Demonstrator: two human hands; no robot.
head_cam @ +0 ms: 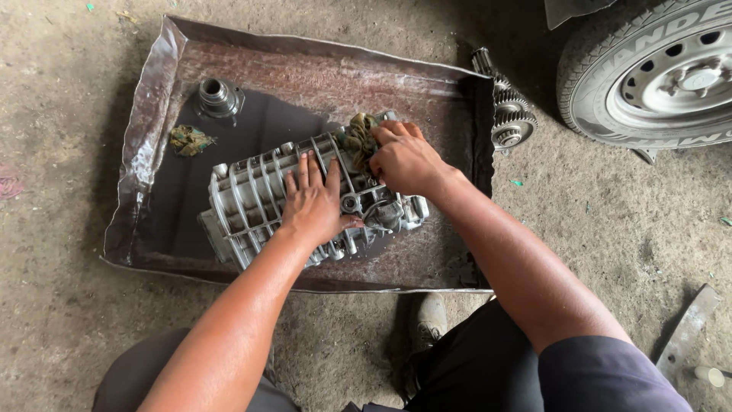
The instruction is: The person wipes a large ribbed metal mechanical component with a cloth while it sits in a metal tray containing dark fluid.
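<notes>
Dark trousers and a scuffed shoe (428,320) are seen at the bottom edge, on a rough, dusty concrete floor (595,221). A flat metal strip (688,329) is laid on the floor at lower right. The left hand (314,204) is pressed flat, fingers spread and nothing gripped, on a ribbed grey cast-metal housing (252,202). The housing is laid on its side, tilted, in the middle of a shallow tray (145,152) of bent, rust-stained sheet metal, with dark oily liquid pooled in the tray's left half. The right hand (404,159) is clenched on a grimy olive rag (360,137), which is pushed against the far end of the housing. A second crumpled rag (189,140) is seen lying in the dark liquid, left of the housing. A round flanged metal piece (216,97) is set near the tray's far-left corner. Beyond the tray's right wall a toothed steel gear shaft (505,107) is laid on the floor, near a rubber tyre with a grey steel wheel (671,76).
</notes>
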